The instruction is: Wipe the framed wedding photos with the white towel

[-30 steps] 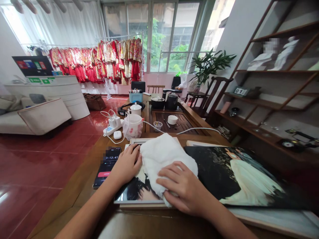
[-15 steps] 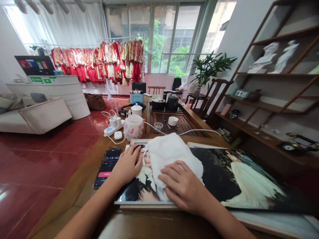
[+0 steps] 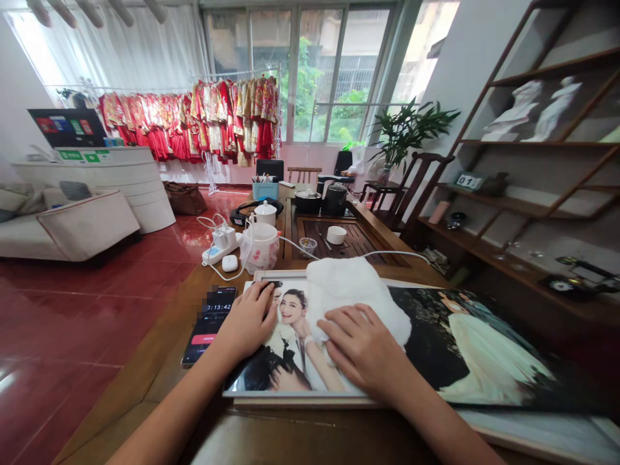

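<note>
A large glossy wedding photo panel lies flat on the wooden table in front of me. My right hand presses a crumpled white cloth onto the picture, fingers curved over the cloth's near edge. My left hand rests flat on the panel's left edge, fingers spread, holding it down. A phone showing a running timer lies just left of that hand.
Behind the panel stand a white mug, a lidded teapot, a power strip with cables, an earbud case and a tea tray with kettles. Wooden shelves fill the right; a sofa sits left.
My right hand has slid the white cloth to the right across the photo, uncovering the faces on its left part. My left hand has stayed in place.
</note>
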Demonstrator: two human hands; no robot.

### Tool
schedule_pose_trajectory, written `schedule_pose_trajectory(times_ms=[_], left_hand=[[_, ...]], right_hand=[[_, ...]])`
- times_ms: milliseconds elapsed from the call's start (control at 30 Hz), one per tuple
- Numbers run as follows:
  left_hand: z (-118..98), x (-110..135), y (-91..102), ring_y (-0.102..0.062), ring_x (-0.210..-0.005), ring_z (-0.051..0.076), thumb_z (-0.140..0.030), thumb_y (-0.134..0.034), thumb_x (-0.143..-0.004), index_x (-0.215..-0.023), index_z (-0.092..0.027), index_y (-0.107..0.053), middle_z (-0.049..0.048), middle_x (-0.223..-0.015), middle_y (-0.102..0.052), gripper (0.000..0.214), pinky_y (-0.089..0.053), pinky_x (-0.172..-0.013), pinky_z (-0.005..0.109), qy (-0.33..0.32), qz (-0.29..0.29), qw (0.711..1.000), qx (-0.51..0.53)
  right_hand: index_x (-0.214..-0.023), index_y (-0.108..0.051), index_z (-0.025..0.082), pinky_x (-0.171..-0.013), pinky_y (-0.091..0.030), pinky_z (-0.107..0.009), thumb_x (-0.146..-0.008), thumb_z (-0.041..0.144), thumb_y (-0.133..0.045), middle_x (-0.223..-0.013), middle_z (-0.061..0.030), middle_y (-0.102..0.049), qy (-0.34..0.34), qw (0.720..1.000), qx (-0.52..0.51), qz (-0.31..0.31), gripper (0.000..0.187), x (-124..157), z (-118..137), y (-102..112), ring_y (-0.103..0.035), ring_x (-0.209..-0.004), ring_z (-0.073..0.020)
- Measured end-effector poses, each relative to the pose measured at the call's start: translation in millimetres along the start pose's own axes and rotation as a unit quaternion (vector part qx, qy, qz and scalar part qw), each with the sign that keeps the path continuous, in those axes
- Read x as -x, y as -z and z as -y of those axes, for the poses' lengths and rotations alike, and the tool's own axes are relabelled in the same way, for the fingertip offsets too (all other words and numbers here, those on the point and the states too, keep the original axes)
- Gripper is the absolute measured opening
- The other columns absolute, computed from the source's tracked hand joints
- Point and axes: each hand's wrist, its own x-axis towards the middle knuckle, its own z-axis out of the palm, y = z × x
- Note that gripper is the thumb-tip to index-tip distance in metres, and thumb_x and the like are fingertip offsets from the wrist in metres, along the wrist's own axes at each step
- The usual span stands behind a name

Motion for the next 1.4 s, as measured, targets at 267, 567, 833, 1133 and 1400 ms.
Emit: schedule_pose_trajectory(times_ms=[267,567,833,1133,1400], left_hand=[[-1.3,0.1,2.3,-0.041,-0.134,0.025,-0.033,-0.038,-0.098,-0.135,-0.02,-0.048,0.01,-0.144,-0.046,0.04,-0.036,-0.11,0.043,-0.006,-0.001,1.0,0.009],[0.9,-0.3,-1.0,-0.04,-0.135,0.026,-0.035,-0.036,-0.099,-0.137,-0.017,-0.047,0.0111,-0.145,-0.045,0.043,-0.035,-0.111,0.042,-0.002,0.001,1.0,-0.002],[-0.9,-0.2,0.4,-0.041,-0.134,0.027,-0.036,-0.036,-0.099,-0.136,-0.019,-0.048,0.0108,-0.145,-0.045,0.042,-0.037,-0.109,0.045,0.002,-0.005,1.0,0.01],[-0.7,0.1,1.5,-0.042,-0.132,0.026,-0.036,-0.037,-0.099,-0.135,-0.018,-0.048,0.0114,-0.143,-0.046,0.042,-0.036,-0.109,0.042,-0.003,-0.002,1.0,0.005],[-1.9,-0.9,2.7,-0.043,-0.132,0.026,-0.037,-0.036,-0.1,-0.136,-0.019,-0.049,0.0113,-0.143,-0.046,0.042,-0.037,-0.108,0.041,0.004,0.008,1.0,0.007]], right_hand=[[-0.113,-0.059,0.02,-0.092,-0.033,-0.043,-0.094,0.022,-0.045,-0.108,-0.0071,-0.067,0.117,0.987,-0.108,0.008,0.024,3.9,13.8,2.6,-0.054,-0.1,-0.022],[-0.111,-0.062,0.019,-0.089,-0.034,-0.043,-0.095,0.022,-0.043,-0.106,-0.0095,-0.065,0.01,0.999,-0.021,0.022,0.025,0.0,-3.5,3.1,-0.056,-0.1,-0.0241],[-0.116,-0.059,0.02,-0.095,-0.033,-0.045,-0.094,0.021,-0.045,-0.111,-0.0092,-0.066,0.082,0.995,-0.051,-0.003,0.026,3.7,9.4,-0.1,-0.054,-0.106,-0.0243],[-0.126,-0.055,0.022,-0.102,-0.03,-0.045,-0.086,0.035,-0.055,-0.122,-0.0086,-0.062,0.079,0.988,-0.13,0.031,0.042,3.2,11.6,12.9,-0.053,-0.113,-0.024],[-0.148,-0.034,0.021,-0.111,-0.019,-0.056,-0.081,0.051,-0.057,-0.153,-0.0152,-0.032,-0.009,0.999,-0.007,0.039,0.077,3.9,-0.9,9.6,-0.027,-0.141,-0.0331]])
